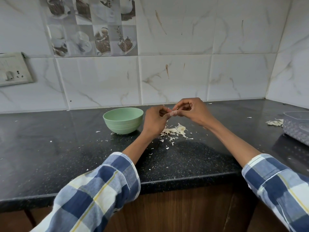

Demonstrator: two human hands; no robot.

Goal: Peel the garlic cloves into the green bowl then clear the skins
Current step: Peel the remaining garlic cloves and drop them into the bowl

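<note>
A pale green bowl [123, 120] stands on the black counter, left of my hands; its inside is hidden from here. My left hand [154, 120] and my right hand [192, 111] meet in the air just right of the bowl, fingertips pinching a small garlic clove [172, 112] between them. The clove is mostly covered by my fingers. Below the hands lies a heap of papery garlic skins [174, 131], with loose flakes scattered toward the front edge.
A clear plastic container [297, 126] sits at the far right with more skins [275, 122] beside it. The tiled wall runs behind the counter [50, 156], and a switch socket [13, 71] is mounted at the left.
</note>
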